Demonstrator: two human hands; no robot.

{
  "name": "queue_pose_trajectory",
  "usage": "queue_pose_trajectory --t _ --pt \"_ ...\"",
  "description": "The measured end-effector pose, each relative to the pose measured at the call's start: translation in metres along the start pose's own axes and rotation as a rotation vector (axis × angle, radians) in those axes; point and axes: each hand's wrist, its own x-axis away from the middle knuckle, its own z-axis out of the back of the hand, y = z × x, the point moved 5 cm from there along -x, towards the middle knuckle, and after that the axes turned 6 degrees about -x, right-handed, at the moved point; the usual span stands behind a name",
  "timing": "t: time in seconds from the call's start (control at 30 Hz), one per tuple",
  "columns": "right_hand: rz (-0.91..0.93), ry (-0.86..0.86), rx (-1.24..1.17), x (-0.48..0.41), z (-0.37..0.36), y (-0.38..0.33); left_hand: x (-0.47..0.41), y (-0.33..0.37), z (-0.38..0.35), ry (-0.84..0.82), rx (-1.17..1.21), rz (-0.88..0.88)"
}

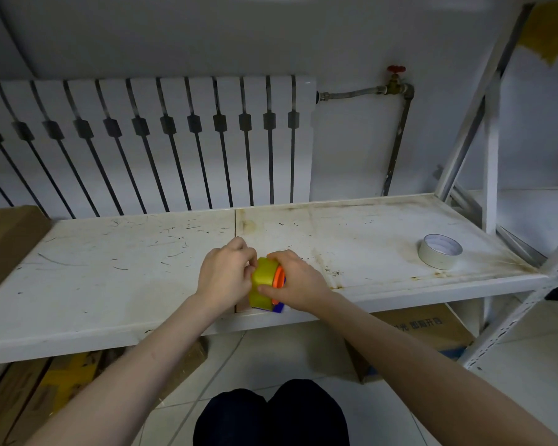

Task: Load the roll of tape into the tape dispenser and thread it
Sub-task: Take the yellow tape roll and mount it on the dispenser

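You've got a big scuffed white shelf (110,272) in front of you, with a white radiator (149,140) on the wall right behind it and cardboard boxes (426,333) on the floor under it. Your knees (271,413) show at the bottom, below the shelf's front edge.

Both hands meet at the front edge of the shelf, about mid-length. Your left hand (226,275) is curled against the left side of the yellow roll of tape (263,281), fingers tucked in at its top. Your right hand (295,280) wraps the other side, thumb pressed across the front of the roll. The roll is sitting on the tape dispenser (279,292), which shows as an orange hub and a bit of blue at the bottom.

A second, white roll (440,251) lies flat near the shelf's right end, well apart from your hands.
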Motion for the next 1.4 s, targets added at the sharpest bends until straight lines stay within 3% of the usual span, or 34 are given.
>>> queue_pose_trajectory --t 0.33,0.47,0.73,0.8,0.87,0.93,1.0,1.17,1.4 --pt "0.033 0.154 0.222 -0.007 0.01 -0.021 0.009 -0.003 0.004 0.086 -0.028 0.002" --pt "0.146 0.219 0.165 -0.005 0.016 -0.032 0.007 -0.009 0.004 0.114 -0.023 0.014" --pt "0.103 0.194 0.093 -0.013 0.009 -0.031 0.013 -0.011 0.0 0.167 0.163 0.089" --pt "0.098 0.204 0.083 -0.014 0.008 -0.031 0.016 -0.014 -0.002 0.131 0.297 0.169" --pt "0.074 0.208 0.075 -0.015 0.009 -0.031 0.019 -0.014 -0.012 -0.019 0.411 0.233" --pt "0.027 0.214 0.065 -0.018 0.012 -0.03 0.021 -0.011 -0.029 -0.224 0.425 0.275" --pt "-0.045 0.211 0.016 -0.022 0.015 -0.027 0.024 -0.007 -0.041 -0.32 0.371 0.307" --pt "-0.194 0.171 -0.161 -0.028 0.015 -0.016 0.018 -0.007 -0.044 -0.199 0.344 0.414" --pt "-0.587 0.082 -0.626 -0.036 0.012 0.026 0.02 -0.013 -0.045 -0.264 0.271 0.389"
